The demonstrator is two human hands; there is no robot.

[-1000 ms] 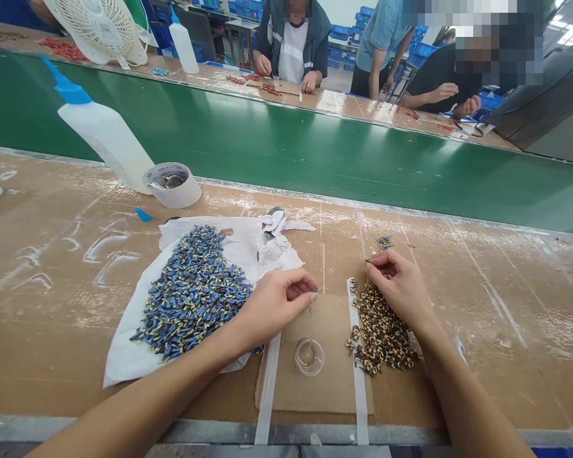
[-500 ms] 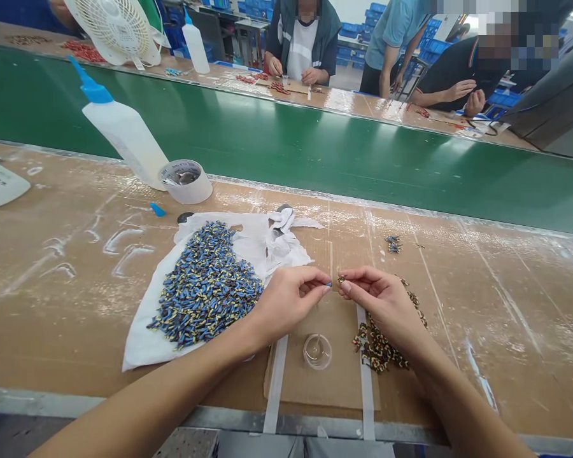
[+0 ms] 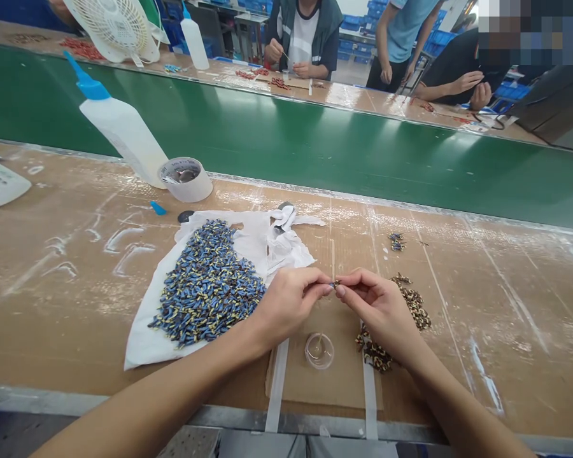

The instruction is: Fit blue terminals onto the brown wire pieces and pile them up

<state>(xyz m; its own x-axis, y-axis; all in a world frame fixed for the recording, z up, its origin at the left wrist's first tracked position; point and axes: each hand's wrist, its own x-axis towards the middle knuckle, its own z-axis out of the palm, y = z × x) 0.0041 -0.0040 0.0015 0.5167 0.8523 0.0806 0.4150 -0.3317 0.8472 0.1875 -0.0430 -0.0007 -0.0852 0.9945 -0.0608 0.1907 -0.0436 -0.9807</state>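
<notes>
My left hand [image 3: 296,298] pinches a small blue piece [image 3: 332,285] between thumb and fingertips. Opposite it, my right hand [image 3: 375,302] pinches a tiny dark and yellowish piece [image 3: 337,284], and the two pieces meet at the fingertips. On a white cloth [image 3: 138,346] to the left lies a heap of small blue, yellow and black pieces [image 3: 210,286]. A pile of dark and cream pieces [image 3: 413,305] lies beside and partly behind my right hand. Below my hands, a small clear cup [image 3: 319,351] with a thin stick in it stands on a taped cardboard sheet [image 3: 325,391].
Behind the cloth stand a roll of tape [image 3: 191,184] and a white squeeze bottle [image 3: 124,137] with a blue nozzle. A small cluster of pieces [image 3: 396,242] lies at the back right. Beyond runs a green conveyor belt [image 3: 267,146], with people working across it.
My right hand has moved slightly left, bringing its small piece against the blue piece in my left hand. Across the belt, a person's hand has risen with a thin stick.
</notes>
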